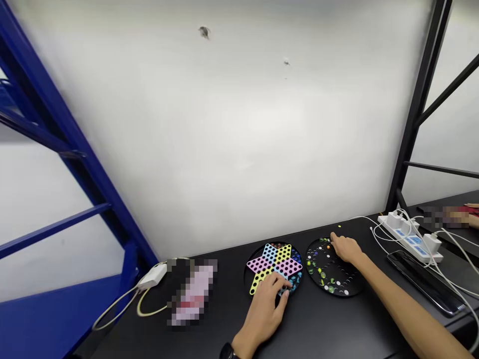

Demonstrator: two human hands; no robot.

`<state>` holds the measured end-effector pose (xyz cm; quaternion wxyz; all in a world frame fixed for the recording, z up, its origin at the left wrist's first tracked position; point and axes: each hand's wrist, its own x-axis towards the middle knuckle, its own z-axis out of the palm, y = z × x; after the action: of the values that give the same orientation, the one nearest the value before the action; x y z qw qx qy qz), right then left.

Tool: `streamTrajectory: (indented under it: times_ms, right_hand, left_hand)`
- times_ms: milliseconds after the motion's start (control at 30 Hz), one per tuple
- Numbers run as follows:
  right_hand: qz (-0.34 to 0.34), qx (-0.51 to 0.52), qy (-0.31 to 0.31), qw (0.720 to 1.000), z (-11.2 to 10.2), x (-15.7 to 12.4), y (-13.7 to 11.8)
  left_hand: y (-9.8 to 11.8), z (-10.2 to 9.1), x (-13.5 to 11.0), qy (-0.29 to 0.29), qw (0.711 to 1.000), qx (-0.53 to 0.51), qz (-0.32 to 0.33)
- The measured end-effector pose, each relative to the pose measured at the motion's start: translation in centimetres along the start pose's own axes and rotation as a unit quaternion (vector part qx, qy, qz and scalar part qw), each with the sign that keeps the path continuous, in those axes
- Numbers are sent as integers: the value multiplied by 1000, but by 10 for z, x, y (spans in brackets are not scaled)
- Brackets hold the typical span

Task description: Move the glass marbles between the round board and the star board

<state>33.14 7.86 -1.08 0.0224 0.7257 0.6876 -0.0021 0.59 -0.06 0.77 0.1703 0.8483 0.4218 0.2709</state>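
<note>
A round black Chinese checkers board (pixel 274 266) with a star of pink, yellow and blue points lies on the black table. My left hand (pixel 267 306) rests at its near edge, fingers curled in a pinch by the lower blue point. Beside it on the right sits a round black tray (pixel 331 271) dotted with several coloured and white marbles. My right hand (pixel 346 248) reaches over the tray's far rim, its fingertips pinched close by an orange marble (pixel 329 246). What either pinch holds is too small to see.
A white power strip (pixel 409 239) with plugged chargers and trailing white cables sits at the right, a dark phone (pixel 424 281) beside it. A white adapter (pixel 152 275) with cables lies at the left by a blue metal frame (pixel 67 149). Another person's hand (pixel 472 214) shows far right.
</note>
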Motion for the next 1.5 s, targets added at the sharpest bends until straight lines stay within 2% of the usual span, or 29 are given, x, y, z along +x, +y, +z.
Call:
streamTrajectory:
  times_ms: [367,500,533,567,600,667,700,733,767,833,867,900,967,1033,1100,1133,1200,1267,1500]
  right_hand:
    - [-5,82,1,997,-3,12,-12]
    - [-4,153,10,988,-3,16,-11]
    - [4,226,21,974,-4,17,-11]
    - [16,334,33,942,-6,17,-12]
    - [31,456,44,888,-8,16,-13]
    - [54,651,57,755,-13,14,-21]
    - [56,703,55,707,-15,12,-27]
    - [50,726,49,684,-18,8,-37]
    - [41,733,42,678,-20,4,-49]
    - [31,775,23,631,-21,-7,-81]
    - [28,766,6,642,-20,-14,-101]
    - [27,743,13,669,-19,-22,-121]
    - [-51,655,42,753,-17,-39,-163]
    - [-134,500,92,850,-16,-56,-199]
    - [-193,351,111,909,-17,-69,-225]
    - [-216,289,109,926,-17,-74,-234]
    - [-244,204,97,943,-17,-81,-243]
    - [-257,165,95,947,-16,-83,-244]
    - [-291,129,111,942,-10,-78,-239]
  left_hand:
    - [-1,-2,-2,46,999,-16,-4]
    - [-6,-5,-1,98,995,14,-11]
    - [-9,-7,0,121,992,24,-16]
    - [-12,-9,0,148,988,34,-22]
    - [-16,-11,1,175,983,44,-26]
    - [-24,-15,1,220,973,59,-33]
    - [-27,-16,1,235,969,64,-35]
    - [-31,-17,1,247,966,68,-39]
    - [-34,-18,1,257,963,70,-43]
    - [-38,-19,1,273,958,70,-49]
    - [-39,-20,1,281,956,68,-51]
    - [-41,-21,0,290,953,65,-51]
    - [-44,-22,0,309,948,58,-50]
    - [-49,-24,0,332,941,52,-47]
    - [-54,-26,-1,354,933,53,-45]
    - [-56,-26,-2,362,929,56,-45]
    - [-57,-28,-2,367,927,66,-47]
    - [-56,-29,-2,364,927,74,-45]
    - [-48,-28,0,338,939,52,-22]
